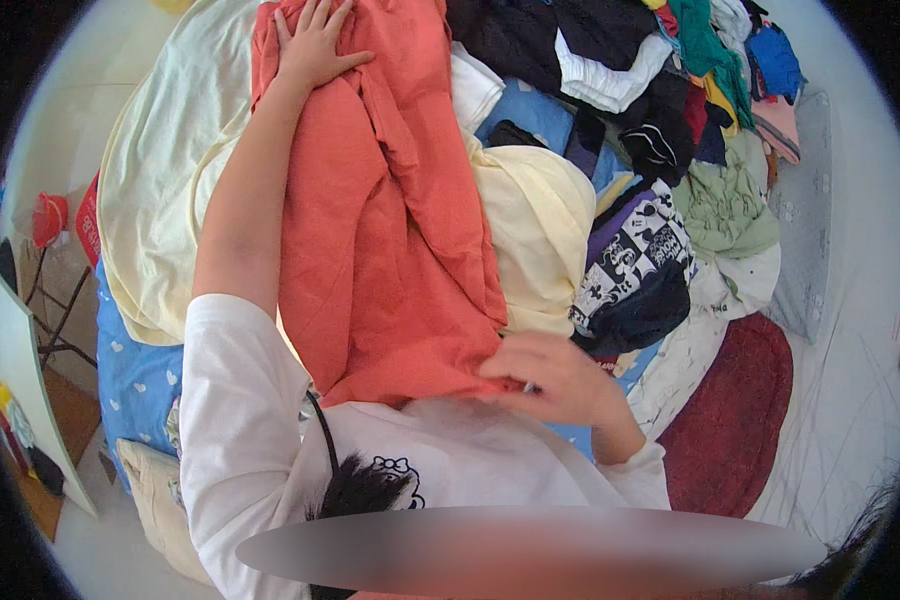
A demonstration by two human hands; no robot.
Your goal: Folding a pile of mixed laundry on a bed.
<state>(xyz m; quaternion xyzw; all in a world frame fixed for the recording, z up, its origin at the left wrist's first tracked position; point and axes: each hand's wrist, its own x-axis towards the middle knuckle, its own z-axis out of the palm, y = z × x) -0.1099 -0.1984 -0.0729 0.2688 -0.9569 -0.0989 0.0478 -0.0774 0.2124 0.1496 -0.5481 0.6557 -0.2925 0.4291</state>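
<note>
A coral-red cloth garment (412, 300) is spread lengthwise in front of me, its near edge against my white T-shirt. At its far end my left hand (315, 45) lies flat on the fabric, fingers spread. My right hand (562, 375), slightly blurred, is at the garment's near right corner, with fabric between thumb and fingers. Beneath the coral garment lies a pale yellow cloth (532, 225), which shows on both sides of it. Part of that cloth's left side (172, 165) hangs in broad folds.
A heap of mixed clothes reaches along the right, including black clothing (495, 30), a black-and-white printed garment (637, 255) and a green garment (727, 195). A dark red mat (735, 420) lies near right. Blue heart-patterned fabric (139, 382) shows at left, near a folding stand (60, 315).
</note>
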